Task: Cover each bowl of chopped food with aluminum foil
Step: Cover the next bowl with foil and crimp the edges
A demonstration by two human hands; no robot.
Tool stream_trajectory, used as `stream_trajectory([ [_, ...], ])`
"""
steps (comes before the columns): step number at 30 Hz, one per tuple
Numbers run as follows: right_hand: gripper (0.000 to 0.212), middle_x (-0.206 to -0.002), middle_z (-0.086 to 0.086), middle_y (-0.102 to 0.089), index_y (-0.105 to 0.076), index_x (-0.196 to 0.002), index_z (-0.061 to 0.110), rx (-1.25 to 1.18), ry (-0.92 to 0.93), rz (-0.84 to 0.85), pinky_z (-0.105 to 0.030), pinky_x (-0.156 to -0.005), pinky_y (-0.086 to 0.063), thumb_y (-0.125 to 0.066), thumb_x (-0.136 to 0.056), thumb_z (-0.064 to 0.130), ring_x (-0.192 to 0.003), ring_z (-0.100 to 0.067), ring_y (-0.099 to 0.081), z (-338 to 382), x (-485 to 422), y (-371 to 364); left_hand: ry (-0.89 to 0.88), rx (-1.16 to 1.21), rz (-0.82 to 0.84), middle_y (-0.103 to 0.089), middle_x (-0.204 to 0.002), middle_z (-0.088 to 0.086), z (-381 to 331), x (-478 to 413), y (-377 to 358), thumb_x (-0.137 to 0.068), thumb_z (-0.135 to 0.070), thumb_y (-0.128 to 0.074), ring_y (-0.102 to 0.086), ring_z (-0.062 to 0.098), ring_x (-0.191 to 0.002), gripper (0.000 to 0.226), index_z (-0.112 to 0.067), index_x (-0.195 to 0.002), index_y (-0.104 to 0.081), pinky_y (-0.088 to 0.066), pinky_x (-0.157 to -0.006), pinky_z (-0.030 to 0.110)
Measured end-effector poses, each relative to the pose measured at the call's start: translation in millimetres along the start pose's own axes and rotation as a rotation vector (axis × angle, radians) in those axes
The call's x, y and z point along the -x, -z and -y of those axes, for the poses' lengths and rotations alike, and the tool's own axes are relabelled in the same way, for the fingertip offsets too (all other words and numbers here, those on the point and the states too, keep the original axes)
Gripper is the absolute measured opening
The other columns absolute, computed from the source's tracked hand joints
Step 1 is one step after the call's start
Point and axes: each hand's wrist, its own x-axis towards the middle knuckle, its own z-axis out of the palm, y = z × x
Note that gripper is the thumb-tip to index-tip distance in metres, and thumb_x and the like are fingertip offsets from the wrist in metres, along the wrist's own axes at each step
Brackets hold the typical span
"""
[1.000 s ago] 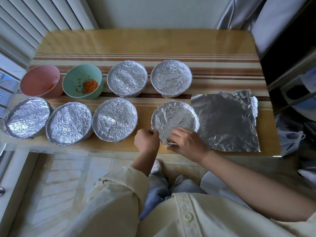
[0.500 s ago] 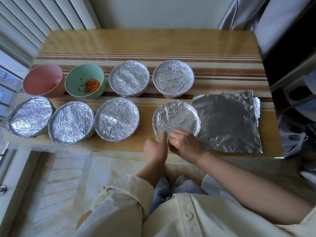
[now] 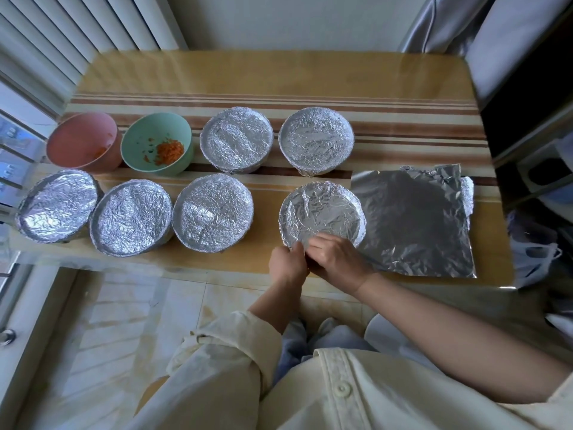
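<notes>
Several foil-covered bowls stand in two rows on the table [image 3: 279, 76]. The nearest right one, a foil-wrapped bowl [image 3: 322, 209], is between my hands at its near rim. My left hand [image 3: 286, 263] and my right hand [image 3: 336, 257] meet there, fingers curled and pinching the foil edge down around the rim. A green bowl [image 3: 155, 144] with chopped orange food and a pink bowl [image 3: 83, 141] stand uncovered at the back left. A flat sheet of aluminum foil [image 3: 415, 221] lies just right of the bowl I hold.
Window blinds run along the left, and a dark cabinet stands to the right of the table. The far half of the striped table holds nothing. A tiled floor shows below the near table edge.
My left hand has moved right along the near rim until it meets my right hand. Both now pinch the foil at the same spot.
</notes>
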Motion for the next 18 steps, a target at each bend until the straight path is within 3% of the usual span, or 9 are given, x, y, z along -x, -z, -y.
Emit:
stream_trajectory([
  [2, 0.029, -0.064, -0.008, -0.050, -0.051, -0.063, 0.008, -0.003, 0.002, -0.014, -0.031, -0.048, -0.037, -0.079, -0.063, 0.001, -0.059, -0.027, -0.051, 1.4, 0.1, 1.4, -0.033, -0.055, -0.034, -0.065, -0.088, 0.034, -2.9, -0.5, 1.6, -0.090, -0.017, -0.048, -0.066, 0.045, -0.089, 0.031, 0.001, -0.065, -0.052, -0.057, -0.079, 0.047],
  [4, 0.026, -0.063, -0.008, -0.050, -0.050, -0.062, 0.008, -0.007, -0.004, -0.044, -0.030, -0.048, -0.036, -0.075, -0.065, 0.003, -0.059, -0.026, -0.051, 2.3, -0.3, 0.6, -0.061, -0.123, -0.063, -0.063, -0.084, 0.033, -3.5, -4.0, 3.3, -0.094, -0.011, -0.045, -0.064, 0.044, -0.086, 0.032, 0.002, -0.066, -0.053, -0.054, -0.073, 0.041],
  [7, 0.017, -0.063, -0.007, -0.049, -0.052, -0.061, 0.007, -0.013, -0.018, -0.073, -0.031, -0.046, -0.041, -0.060, -0.075, 0.013, -0.059, -0.025, -0.051, 0.6, -0.6, -4.6, -0.067, -0.160, -0.040, -0.058, -0.069, 0.020, -5.0, -9.2, 7.0, -0.091, -0.010, -0.046, -0.068, 0.042, -0.081, 0.034, -0.005, -0.058, -0.049, -0.058, -0.078, 0.051],
  [12, 0.027, -0.073, -0.004, -0.055, -0.067, -0.074, 0.009, -0.026, -0.030, 0.000, -0.030, -0.060, -0.045, -0.086, -0.064, 0.024, -0.070, -0.023, -0.055, -11.9, 6.2, 0.1, -0.091, -0.218, 0.025, -0.066, -0.074, 0.026, -8.4, -27.6, 18.7, -0.088, -0.012, -0.047, -0.070, 0.042, -0.078, 0.030, -0.005, -0.059, -0.054, -0.059, -0.076, 0.052],
  [18, 0.017, -0.068, -0.006, -0.055, -0.059, -0.065, 0.007, 0.003, -0.003, -0.027, -0.033, -0.054, -0.048, -0.075, -0.068, 0.003, -0.066, -0.024, -0.056, -7.2, 9.0, -2.3, -0.097, -0.206, 0.034, -0.063, -0.064, 0.018, -11.6, -28.1, 22.3, -0.091, -0.013, -0.048, -0.071, 0.042, -0.077, 0.034, -0.006, -0.059, -0.056, -0.059, -0.075, 0.053],
])
